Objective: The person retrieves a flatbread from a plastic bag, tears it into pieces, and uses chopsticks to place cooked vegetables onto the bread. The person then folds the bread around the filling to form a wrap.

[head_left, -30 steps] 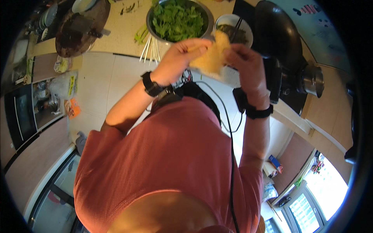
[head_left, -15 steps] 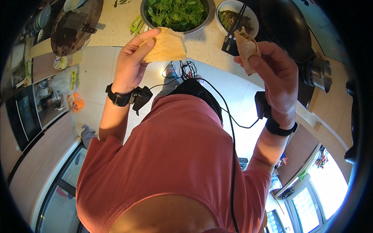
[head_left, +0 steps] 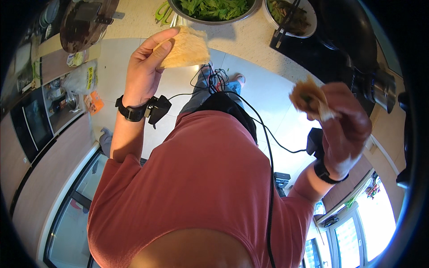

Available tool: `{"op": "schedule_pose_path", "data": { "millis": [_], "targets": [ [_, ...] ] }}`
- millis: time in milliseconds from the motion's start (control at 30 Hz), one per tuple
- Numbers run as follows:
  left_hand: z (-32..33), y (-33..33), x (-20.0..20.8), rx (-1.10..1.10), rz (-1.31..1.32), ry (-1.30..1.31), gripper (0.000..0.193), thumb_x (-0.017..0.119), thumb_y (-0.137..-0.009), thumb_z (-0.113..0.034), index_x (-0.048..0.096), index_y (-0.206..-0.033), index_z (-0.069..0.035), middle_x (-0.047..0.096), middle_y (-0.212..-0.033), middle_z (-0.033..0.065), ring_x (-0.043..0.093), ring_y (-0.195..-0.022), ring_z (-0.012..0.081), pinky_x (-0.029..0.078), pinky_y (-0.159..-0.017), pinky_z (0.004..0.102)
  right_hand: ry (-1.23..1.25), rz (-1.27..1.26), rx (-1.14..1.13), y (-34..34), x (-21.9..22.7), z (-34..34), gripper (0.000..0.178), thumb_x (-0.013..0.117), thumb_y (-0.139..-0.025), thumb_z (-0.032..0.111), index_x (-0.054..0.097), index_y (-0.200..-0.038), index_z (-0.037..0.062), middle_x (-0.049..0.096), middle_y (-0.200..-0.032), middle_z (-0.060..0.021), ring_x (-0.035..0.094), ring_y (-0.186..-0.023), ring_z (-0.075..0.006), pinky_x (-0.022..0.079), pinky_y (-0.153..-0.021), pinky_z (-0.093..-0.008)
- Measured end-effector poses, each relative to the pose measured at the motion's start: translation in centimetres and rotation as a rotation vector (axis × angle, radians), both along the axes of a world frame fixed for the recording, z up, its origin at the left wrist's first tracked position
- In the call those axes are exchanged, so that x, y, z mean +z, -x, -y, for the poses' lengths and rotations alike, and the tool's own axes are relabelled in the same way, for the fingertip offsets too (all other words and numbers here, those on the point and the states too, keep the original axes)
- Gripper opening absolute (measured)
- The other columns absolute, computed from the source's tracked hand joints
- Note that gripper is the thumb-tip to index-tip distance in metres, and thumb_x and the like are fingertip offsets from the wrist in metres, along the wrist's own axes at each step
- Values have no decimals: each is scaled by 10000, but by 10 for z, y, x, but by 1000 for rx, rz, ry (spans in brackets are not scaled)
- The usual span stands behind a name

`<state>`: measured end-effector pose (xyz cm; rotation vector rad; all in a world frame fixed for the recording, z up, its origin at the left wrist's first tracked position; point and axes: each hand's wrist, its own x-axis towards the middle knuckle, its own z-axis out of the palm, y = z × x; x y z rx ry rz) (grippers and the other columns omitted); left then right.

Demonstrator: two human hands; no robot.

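My left hand (head_left: 147,60) pinches the edge of a flat, golden piece of flatbread (head_left: 188,48) between thumb and fingers, held up in front of the counter. In my right hand (head_left: 346,111) is a rolled wrap (head_left: 309,98), its open end showing a dark green filling; motion smears this hand somewhat. Beyond the hands, a metal bowl of green leaves (head_left: 219,9) sits on the counter (head_left: 241,40). To its right stands a white bowl (head_left: 314,20) with cooked food and dark chopsticks (head_left: 288,20) laid across it.
A dark wok (head_left: 351,33) and a metal pot (head_left: 383,91) are at the right. A round cutting board (head_left: 71,35) with a cleaver (head_left: 87,12) lies at the far left. Black cables (head_left: 268,178) hang along my body. Plastic bags (head_left: 80,82) hang by the left cabinets.
My right hand has moved down, right and closer to me with the wrap, tilting its open end into view. The left hand still holds the flatbread. The counter has shifted upward in view.
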<state>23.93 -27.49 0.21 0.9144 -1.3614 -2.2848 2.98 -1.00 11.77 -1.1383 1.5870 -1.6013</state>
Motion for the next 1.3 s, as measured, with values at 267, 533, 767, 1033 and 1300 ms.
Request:
{"op": "schedule_pose_path", "data": {
  "millis": [267,533,767,1033,1300],
  "targets": [
    [3,-13,-2,20,28,-1,285,572,-931,-83,605,-1207,-22,640,-1137,50,573,-981,79,440,-857,220,52,20,365,-9,23,-13,246,599,-877,166,619,-1048,-10,618,-971,-160,644,-736,-182,574,-614,-276],
    [4,-10,0,48,54,38,279,561,-929,-66,610,-1198,-11,639,-1134,55,575,-1012,98,430,-906,238,-36,-12,303,-35,65,-14,159,573,-886,123,626,-1008,36,649,-809,-4,610,-648,-64,483,-520,-234],
    [6,-6,7,33,22,60,286,567,-926,-70,608,-1204,-15,637,-1144,52,566,-1016,93,418,-914,233,233,102,151,-62,69,12,116,745,-668,38,647,-722,6,653,-827,-125,661,-680,-212,470,-450,-228],
    [9,-4,9,-11,-56,-54,289,580,-918,-69,607,-1199,-6,627,-1185,68,557,-1053,102,395,-943,234,150,144,70,-75,107,23,123,716,-718,-2,623,-791,32,660,-829,-66,656,-661,-193,456,-442,-220],
    [7,0,12,-33,-79,-10,284,573,-922,-64,606,-1200,-14,613,-1218,75,541,-1099,117,374,-964,245,344,-17,-96,-87,107,42,88,712,-724,-4,633,-719,33,650,-763,-49,645,-632,-164,428,-453,-211]
  ]
}}
